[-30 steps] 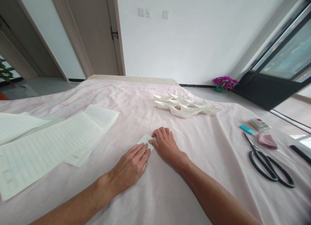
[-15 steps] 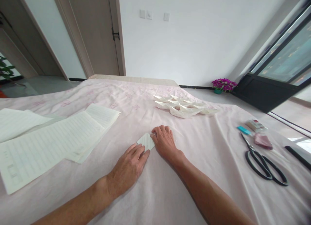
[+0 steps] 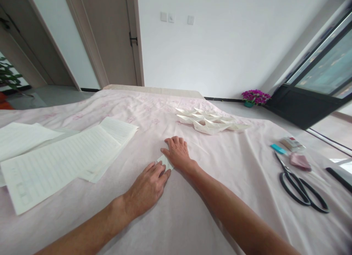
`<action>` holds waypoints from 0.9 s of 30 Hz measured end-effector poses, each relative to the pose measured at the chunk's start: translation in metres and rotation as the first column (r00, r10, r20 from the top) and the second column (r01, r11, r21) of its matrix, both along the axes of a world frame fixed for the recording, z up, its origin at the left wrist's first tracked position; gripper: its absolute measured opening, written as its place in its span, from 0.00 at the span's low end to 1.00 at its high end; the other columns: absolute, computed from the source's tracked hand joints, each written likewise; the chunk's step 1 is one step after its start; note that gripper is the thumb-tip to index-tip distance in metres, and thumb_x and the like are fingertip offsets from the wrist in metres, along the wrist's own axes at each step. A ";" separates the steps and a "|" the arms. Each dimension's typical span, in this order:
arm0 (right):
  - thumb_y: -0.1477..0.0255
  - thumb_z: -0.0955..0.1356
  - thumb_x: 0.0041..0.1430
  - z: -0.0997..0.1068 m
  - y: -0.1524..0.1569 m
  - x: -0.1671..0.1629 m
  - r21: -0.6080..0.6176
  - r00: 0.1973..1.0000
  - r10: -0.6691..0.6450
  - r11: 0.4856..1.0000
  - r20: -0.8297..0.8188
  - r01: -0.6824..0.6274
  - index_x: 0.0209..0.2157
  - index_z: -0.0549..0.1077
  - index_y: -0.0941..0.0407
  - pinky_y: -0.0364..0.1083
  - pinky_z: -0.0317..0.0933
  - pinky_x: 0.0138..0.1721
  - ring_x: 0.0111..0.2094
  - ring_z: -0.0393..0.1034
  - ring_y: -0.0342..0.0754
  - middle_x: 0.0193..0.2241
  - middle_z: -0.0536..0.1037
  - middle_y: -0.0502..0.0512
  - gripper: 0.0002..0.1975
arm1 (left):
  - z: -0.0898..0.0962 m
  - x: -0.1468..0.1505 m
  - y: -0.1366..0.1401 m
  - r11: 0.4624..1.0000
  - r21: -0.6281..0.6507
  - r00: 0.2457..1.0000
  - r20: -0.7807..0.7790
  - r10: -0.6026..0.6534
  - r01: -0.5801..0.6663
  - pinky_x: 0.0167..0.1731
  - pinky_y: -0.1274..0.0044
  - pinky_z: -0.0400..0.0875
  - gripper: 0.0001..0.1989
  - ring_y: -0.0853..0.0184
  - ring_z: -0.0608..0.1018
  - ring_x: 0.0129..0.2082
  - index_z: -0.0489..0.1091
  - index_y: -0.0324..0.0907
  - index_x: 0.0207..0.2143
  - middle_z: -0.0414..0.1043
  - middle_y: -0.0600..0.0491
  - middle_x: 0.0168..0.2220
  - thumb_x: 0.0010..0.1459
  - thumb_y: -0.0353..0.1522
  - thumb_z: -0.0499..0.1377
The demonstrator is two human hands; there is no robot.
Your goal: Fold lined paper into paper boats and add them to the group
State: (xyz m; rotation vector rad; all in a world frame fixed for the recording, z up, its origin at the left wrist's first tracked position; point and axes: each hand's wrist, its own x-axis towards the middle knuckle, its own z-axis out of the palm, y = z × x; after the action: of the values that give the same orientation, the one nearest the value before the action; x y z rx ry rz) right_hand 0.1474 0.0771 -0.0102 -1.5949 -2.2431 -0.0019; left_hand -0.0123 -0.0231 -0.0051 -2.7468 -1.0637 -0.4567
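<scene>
A small folded piece of lined paper (image 3: 165,161) lies on the pink cloth between my hands, much of it covered. My left hand (image 3: 148,187) grips its near left side, thumb and fingertips on the paper. Over the paper's right side rests my right hand (image 3: 177,152), palm down, its fingers stretched forward and somewhat apart past the fold. Beyond them stands a group of white folded paper boats (image 3: 210,121). To the left, loose lined sheets (image 3: 63,157) overlap one another.
Large black-handled scissors (image 3: 299,187) lie at the right, near a light-blue strip (image 3: 278,149), a small wrapped packet (image 3: 293,144) and a folded pink cloth (image 3: 300,161). A dark long object (image 3: 338,179) sits at the right edge. The pink sheet (image 3: 176,225) has wrinkles.
My right hand has slid left and slightly forward over the folded paper, covering more of it, with fingers stretched further. My left hand stays nearly in place. The view has shifted slightly.
</scene>
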 end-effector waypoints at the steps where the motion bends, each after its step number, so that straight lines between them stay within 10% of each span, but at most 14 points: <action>1: 0.59 0.68 0.61 0.000 0.003 0.001 -0.002 1.000 0.007 1.000 -0.005 -0.007 0.49 0.71 0.52 0.52 0.54 0.47 0.47 0.60 0.56 0.46 0.70 0.59 0.18 | 0.000 0.000 0.000 1.000 0.006 1.000 -0.006 0.002 -0.002 0.56 0.63 0.67 0.19 0.57 0.72 0.54 0.67 0.36 0.55 0.71 0.42 0.47 0.61 0.24 0.52; 17: 0.67 0.70 0.55 0.022 -0.018 0.032 -0.317 0.940 0.013 0.940 -0.340 -0.127 0.29 0.70 0.55 0.41 0.54 0.28 0.26 0.64 0.43 0.25 0.73 0.47 0.07 | -0.002 -0.004 0.002 0.999 0.042 0.963 0.269 -0.026 0.015 0.58 0.59 0.66 0.21 0.60 0.74 0.53 0.68 0.43 0.53 0.74 0.47 0.49 0.60 0.21 0.50; 23: 0.71 0.67 0.61 0.023 -0.029 0.028 0.147 0.911 0.272 0.960 -0.310 -0.237 0.29 0.69 0.55 0.45 0.58 0.39 0.35 0.66 0.47 0.30 0.74 0.52 0.06 | 0.006 -0.014 0.014 0.977 0.114 0.806 0.587 0.078 -0.178 0.56 0.64 0.70 0.29 0.62 0.72 0.56 0.56 0.45 0.63 0.69 0.45 0.55 0.60 0.21 0.50; 27: 0.74 0.66 0.63 0.018 -0.036 0.028 0.129 0.912 0.403 0.911 -0.083 -0.391 0.29 0.71 0.55 0.46 0.56 0.39 0.36 0.66 0.48 0.31 0.76 0.53 0.07 | 0.002 -0.014 0.017 0.990 0.083 0.853 0.519 0.055 -0.114 0.58 0.63 0.68 0.30 0.62 0.70 0.58 0.57 0.43 0.62 0.70 0.46 0.55 0.58 0.17 0.47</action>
State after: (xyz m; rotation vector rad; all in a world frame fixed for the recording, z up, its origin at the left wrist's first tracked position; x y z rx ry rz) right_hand 0.1753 0.0413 0.0082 -1.0326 -2.3942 0.0686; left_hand -0.0260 -0.0063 -0.0035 -2.5183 -1.2110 -1.2525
